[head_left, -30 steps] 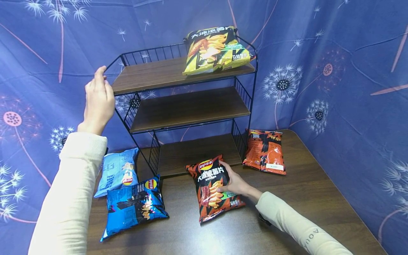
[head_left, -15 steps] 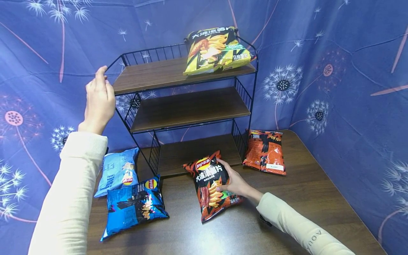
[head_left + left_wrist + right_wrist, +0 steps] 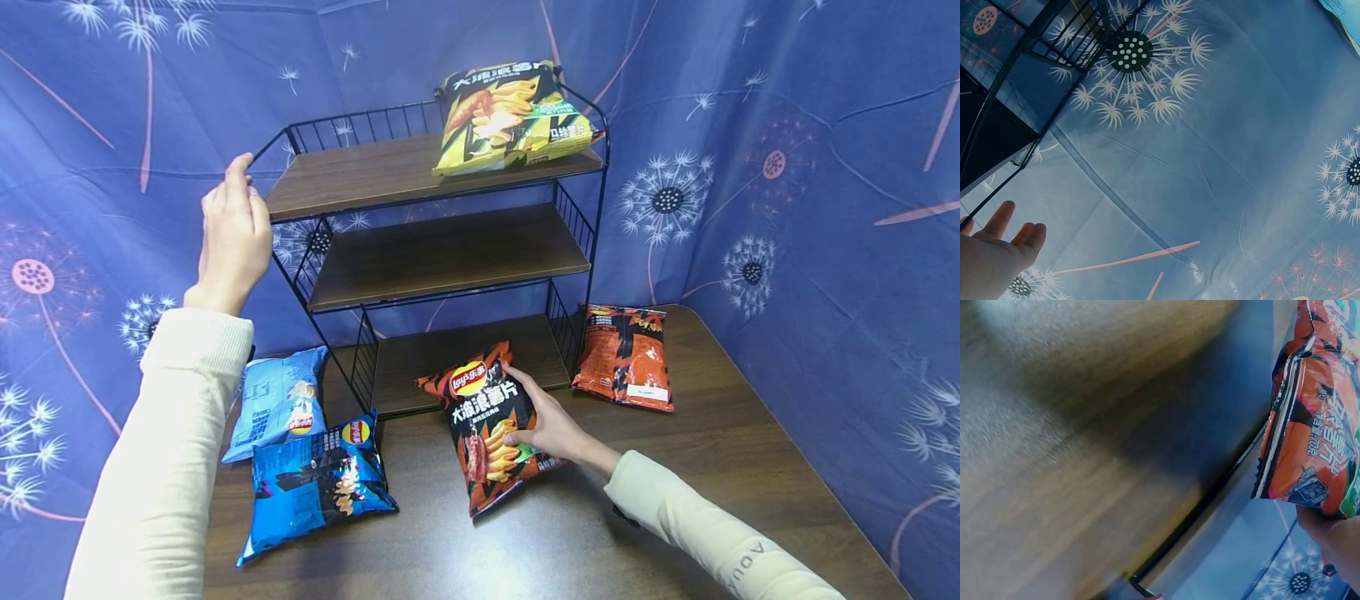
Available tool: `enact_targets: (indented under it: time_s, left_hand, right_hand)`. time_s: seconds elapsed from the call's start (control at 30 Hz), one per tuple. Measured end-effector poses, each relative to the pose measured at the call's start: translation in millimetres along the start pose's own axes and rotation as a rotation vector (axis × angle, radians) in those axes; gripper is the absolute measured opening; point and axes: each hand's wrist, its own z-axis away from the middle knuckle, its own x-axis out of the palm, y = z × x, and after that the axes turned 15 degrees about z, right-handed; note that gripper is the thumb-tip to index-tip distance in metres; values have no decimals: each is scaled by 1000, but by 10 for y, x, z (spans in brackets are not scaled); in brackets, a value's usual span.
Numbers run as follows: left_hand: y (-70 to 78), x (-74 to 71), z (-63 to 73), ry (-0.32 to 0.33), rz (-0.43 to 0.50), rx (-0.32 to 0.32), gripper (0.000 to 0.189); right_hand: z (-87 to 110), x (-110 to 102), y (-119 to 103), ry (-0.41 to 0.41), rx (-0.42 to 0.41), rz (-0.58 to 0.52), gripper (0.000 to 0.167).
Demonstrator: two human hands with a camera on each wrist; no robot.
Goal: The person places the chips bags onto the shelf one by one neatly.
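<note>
My left hand [image 3: 234, 229] holds the upper left corner of a black wire rack with brown wood shelves [image 3: 450, 258]. In the left wrist view, the fingers [image 3: 1001, 220] reach past its thin black frame. My right hand [image 3: 553, 427] grips a red and black bag of potato chips [image 3: 487, 417] by its right side, thumb across the printed front. This bag leans over the table just before the bottom shelf, top end toward the rack. The right wrist view shows the bag's crimped end [image 3: 1279, 425] above the wood; the far fingers are mostly hidden behind it.
A yellow and black chip bag [image 3: 513, 117] lies on the top shelf's right end. Left of the rack are a light blue bag [image 3: 277, 400] and a darker blue bag [image 3: 318, 487]. Another red bag [image 3: 624, 358] lies at right on the brown table [image 3: 720, 467]. Blue curtains surround the table.
The right hand has shifted the red and black chip bag a little left and toward the rack, raising and tilting its top end. The left hand stays on the rack corner.
</note>
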Motion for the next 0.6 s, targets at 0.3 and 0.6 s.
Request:
enact_targets:
  time_s: [0.3, 0.6]
  left_hand:
    - [12, -2, 4, 1, -15, -8, 43]
    - [17, -6, 4, 3, -37, -10, 44]
  right_hand:
    - [-39, -107, -166, 42, -92, 46, 104]
    - [-127, -274, -411, 93, -188, 87, 101]
